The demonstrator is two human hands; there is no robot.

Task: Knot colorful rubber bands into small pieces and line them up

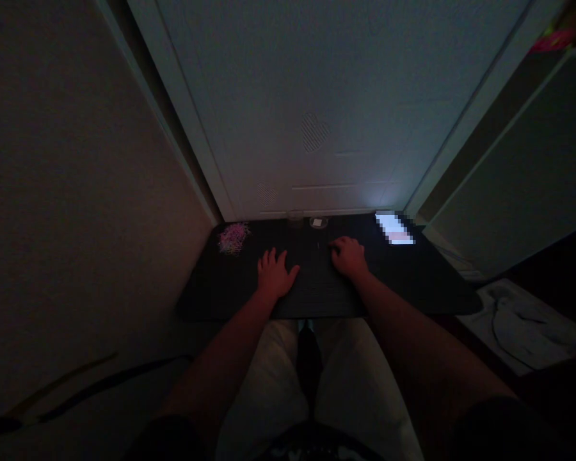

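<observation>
My left hand (pixel 274 274) lies palm down on the dark tabletop (pixel 240 288), fingers spread, nothing in it. To its right, my right hand (pixel 349 256) rests on the same surface with its fingers curled together. Whether anything is pinched in them is hidden in the dim light. Just left of those fingertips lies a tiny thin sliver (pixel 318 246). Behind it sit a small round dish (pixel 319 223) with a white square in it and a clear, low cup (pixel 295 219). A loose pile of thin pink and pale strands (pixel 233 238) lies at the back left.
A phone with a glowing screen (pixel 394 228) lies at the back right of the table. The white panel (pixel 317 83) with heart patterns rises directly behind the table. Walls stand on both sides, and a pale patterned mat (pixel 528 323) is on the floor at right.
</observation>
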